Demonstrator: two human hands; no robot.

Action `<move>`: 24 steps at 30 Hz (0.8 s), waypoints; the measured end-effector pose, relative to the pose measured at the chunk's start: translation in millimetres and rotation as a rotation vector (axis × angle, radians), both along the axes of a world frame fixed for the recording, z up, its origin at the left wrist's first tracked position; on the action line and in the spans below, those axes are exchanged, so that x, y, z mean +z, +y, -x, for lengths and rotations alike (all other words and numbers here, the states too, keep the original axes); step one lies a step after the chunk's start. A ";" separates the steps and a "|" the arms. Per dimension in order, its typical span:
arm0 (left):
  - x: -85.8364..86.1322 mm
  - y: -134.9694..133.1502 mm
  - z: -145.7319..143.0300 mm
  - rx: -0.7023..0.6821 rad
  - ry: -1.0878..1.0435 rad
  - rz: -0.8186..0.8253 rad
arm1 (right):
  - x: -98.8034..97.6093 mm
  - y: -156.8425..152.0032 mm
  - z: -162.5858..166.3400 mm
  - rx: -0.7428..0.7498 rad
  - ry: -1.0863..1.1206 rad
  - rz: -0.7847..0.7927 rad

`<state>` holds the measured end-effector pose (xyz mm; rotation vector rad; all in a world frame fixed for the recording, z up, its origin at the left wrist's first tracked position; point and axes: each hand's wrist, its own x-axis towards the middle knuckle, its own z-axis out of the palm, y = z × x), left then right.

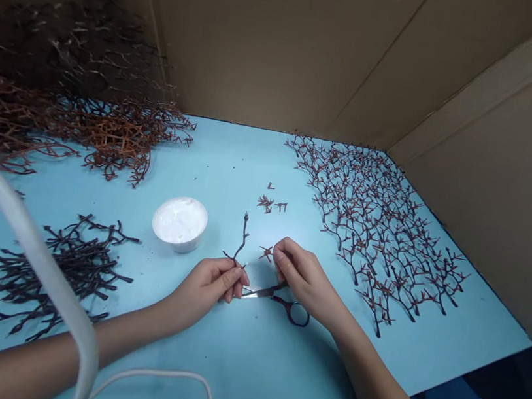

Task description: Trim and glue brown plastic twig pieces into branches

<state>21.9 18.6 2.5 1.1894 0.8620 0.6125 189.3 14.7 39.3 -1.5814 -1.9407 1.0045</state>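
Note:
My left hand (219, 283) pinches a thin dark artificial twig (242, 239), which stands up from the fingers with a knobbly top. Small white spots show on the tips of its side shoots. My right hand (302, 272) is closed, thumb against fingers; whatever it pinches is hidden. Just left of those fingertips is a small cluster of reddish-brown sprigs (266, 252). Dark-handled scissors (298, 314) lie on the table below both hands, their blades pointing at my left hand. Left of the twig stands a white cup (179, 224) filled with a white substance.
Dark twigs (73, 265) are heaped at left, and tangled reddish-brown and black branches (117, 132) behind. Finished-looking branched twigs (372, 221) spread over the right. Small loose sprigs (265, 203) lie mid-table. A white curved tube (52, 275) crosses the left foreground. Cardboard walls (277, 49) enclose the table.

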 end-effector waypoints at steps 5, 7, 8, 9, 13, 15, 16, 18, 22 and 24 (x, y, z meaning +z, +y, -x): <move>-0.3 -0.4 0.0 0.003 0.006 0.000 | -4.9 4.1 0.2 -0.085 -0.313 -0.056; 0.8 -0.5 0.0 0.000 0.007 -0.003 | -5.0 4.4 0.4 -0.093 -0.347 -0.045; 1.4 -0.4 0.0 -0.002 0.007 -0.004 | -5.2 4.4 0.6 -0.090 -0.345 -0.042; 1.9 -0.3 -0.1 -0.002 0.007 -0.004 | -5.5 4.2 0.9 -0.086 -0.344 -0.038; 2.2 0.1 -0.1 0.005 0.011 -0.010 | -8.5 4.5 1.7 -0.087 -0.319 -0.011; 1.8 0.0 0.2 0.000 0.016 -0.014 | -10.3 5.6 1.2 -0.089 -0.264 -0.020; 1.7 -0.3 0.4 -0.001 0.018 -0.016 | -11.3 6.5 0.5 -0.081 -0.237 -0.017; 1.7 -0.9 0.9 0.002 0.022 -0.019 | -13.3 8.3 -1.5 -0.075 -0.199 -0.005; 2.0 -1.2 1.2 0.008 0.027 -0.021 | -17.1 11.4 -5.1 -0.103 -0.250 -0.112; 2.3 -0.6 0.9 0.006 0.026 -0.017 | -17.4 12.0 -5.6 -0.106 -0.302 -0.167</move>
